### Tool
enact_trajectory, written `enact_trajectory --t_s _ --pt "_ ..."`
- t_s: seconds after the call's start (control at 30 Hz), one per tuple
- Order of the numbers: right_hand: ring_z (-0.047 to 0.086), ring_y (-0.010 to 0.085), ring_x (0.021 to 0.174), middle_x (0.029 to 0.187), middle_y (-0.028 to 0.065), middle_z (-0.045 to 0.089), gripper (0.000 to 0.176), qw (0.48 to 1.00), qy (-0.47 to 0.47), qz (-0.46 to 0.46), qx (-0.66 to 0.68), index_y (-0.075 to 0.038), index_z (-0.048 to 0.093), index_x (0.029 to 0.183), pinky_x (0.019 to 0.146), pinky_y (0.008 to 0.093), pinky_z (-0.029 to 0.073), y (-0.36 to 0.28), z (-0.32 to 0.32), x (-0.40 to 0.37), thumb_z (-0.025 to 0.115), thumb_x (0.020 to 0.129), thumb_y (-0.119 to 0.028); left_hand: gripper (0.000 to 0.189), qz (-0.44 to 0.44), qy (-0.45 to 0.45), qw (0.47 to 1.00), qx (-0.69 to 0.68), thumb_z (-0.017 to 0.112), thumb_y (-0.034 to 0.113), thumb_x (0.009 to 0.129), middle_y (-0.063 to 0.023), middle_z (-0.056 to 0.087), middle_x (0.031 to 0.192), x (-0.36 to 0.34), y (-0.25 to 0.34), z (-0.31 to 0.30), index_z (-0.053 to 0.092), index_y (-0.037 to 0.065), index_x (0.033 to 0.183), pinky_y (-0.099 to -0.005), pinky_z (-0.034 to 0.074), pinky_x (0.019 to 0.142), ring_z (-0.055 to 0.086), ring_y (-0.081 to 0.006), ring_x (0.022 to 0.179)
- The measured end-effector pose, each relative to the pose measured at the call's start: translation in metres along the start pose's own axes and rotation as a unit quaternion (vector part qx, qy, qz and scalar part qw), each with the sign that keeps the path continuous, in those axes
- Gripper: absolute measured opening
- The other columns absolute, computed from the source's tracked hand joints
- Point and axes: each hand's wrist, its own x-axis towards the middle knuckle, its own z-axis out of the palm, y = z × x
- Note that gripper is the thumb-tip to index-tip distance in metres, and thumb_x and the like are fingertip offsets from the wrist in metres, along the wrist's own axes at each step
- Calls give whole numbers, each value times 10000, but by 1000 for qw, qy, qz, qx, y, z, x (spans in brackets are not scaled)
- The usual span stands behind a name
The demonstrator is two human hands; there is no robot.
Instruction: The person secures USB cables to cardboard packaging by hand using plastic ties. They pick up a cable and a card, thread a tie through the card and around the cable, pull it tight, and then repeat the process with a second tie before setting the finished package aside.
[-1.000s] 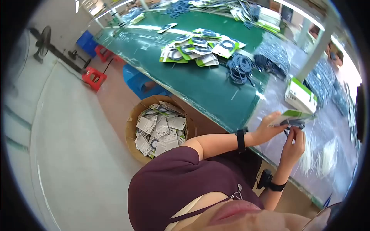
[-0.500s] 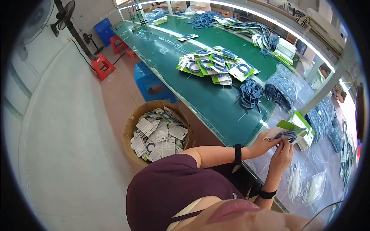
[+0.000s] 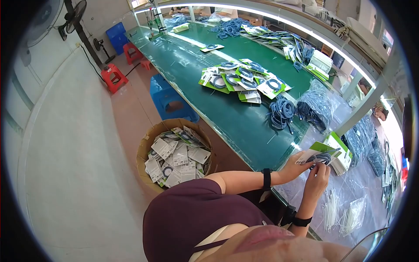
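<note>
My left hand [image 3: 293,169] is closed around a packaging card [image 3: 304,157], white with a green flap [image 3: 320,146]. A coiled dark blue-grey cable [image 3: 322,157] lies against that card. The fingertips of my right hand [image 3: 320,175] are pinched together at the near side of the coil. Whatever is between them is too small to make out. Just beyond the hands stands a stack of green and white cards [image 3: 341,162]. Loose white cable ties [image 3: 330,210] lie on the plastic-covered tabletop near my right wrist, beside a clear bag of more ties [image 3: 354,214].
Carded cables [image 3: 244,81] are piled on the green table [image 3: 192,81], near loose cable coils [image 3: 281,111]. Plastic-wrapped cable bundles [image 3: 315,105] lie to the right. A round cardboard bin [image 3: 144,168] full of carded cables stands on the floor, near a blue stool [image 3: 162,98].
The view has shifted slightly. Both hands stay at the card and coil, with my right fingertips still pinched at the cable.
</note>
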Motion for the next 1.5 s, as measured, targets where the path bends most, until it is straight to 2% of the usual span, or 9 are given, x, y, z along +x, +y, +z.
enact_trajectory --t_s 0.13,0.23,0.4,0.5,0.63,0.8,0.97,1.13,1.5 --pt "599 281 749 878 126 573 136 1000 -7 -18 -18 -18 608 979 646 393 472 5 0 -3 575 854 26 276 105 16 992 67 643 114 912 -70 644 1028 -1 -2 0 586 22 1166 -265 520 751 625 -124 895" --pt "627 237 817 954 96 615 208 995 32 -7 95 0 595 1076 702 352 503 34 -26 -9 541 877 30 365 -185 -11 928 -322 634 111 920 -34 606 1156 3 -2 -10 519 73 1264 -309 518 845 610 -152 1022" --pt "617 191 968 1118 81 618 338 941 66 127 308 10 548 1211 826 298 502 109 -5 -22 555 874 30 416 -225 -65 907 -350 628 131 932 -21 591 1180 -3 46 -10 454 101 1308 -342 540 861 617 -160 1044" --pt "563 190 1110 1243 84 570 474 856 -80 273 432 22 481 1313 933 290 465 96 7 -38 612 858 2 416 -247 -94 894 -361 630 165 938 -26 594 1185 -9 43 -6 453 104 1309 -347 550 860 625 -157 1033" --pt "519 214 1181 1294 99 541 544 923 -56 166 342 5 481 1326 982 322 433 131 39 -64 671 817 -16 414 -266 -109 884 -369 628 186 943 -32 599 1183 -17 39 -2 457 102 1310 -356 550 872 629 -158 1027" --pt "463 270 1259 1368 137 506 505 911 -78 207 347 -11 537 1293 1078 383 330 129 36 -67 699 817 -62 394 -279 -125 877 -371 615 192 952 -29 606 1189 -19 36 1 474 94 1307 -356 550 874 624 -150 1036" --pt "401 365 1340 1384 215 499 421 987 -48 -4 154 -17 597 1245 1120 423 278 95 19 -50 632 831 -83 361 -295 -103 881 -356 587 196 968 -34 610 1222 -15 26 6 526 61 1297 -360 529 902 618 -156 1055" --pt "409 498 1249 1285 284 522 374 991 67 -42 109 19 576 1190 1070 520 296 73 27 -26 472 832 30 264 -247 -99 899 -347 599 165 960 -61 643 1102 2 36 5 570 33 1187 -366 553 874 656 -183 950" --pt "562 457 1038 1087 254 621 334 993 57 18 99 47 583 1135 897 479 452 73 32 -39 549 804 70 320 -222 -107 891 -382 588 114 955 -115 637 1152 2 26 9 510 19 1250 -431 551 930 657 -261 1023"
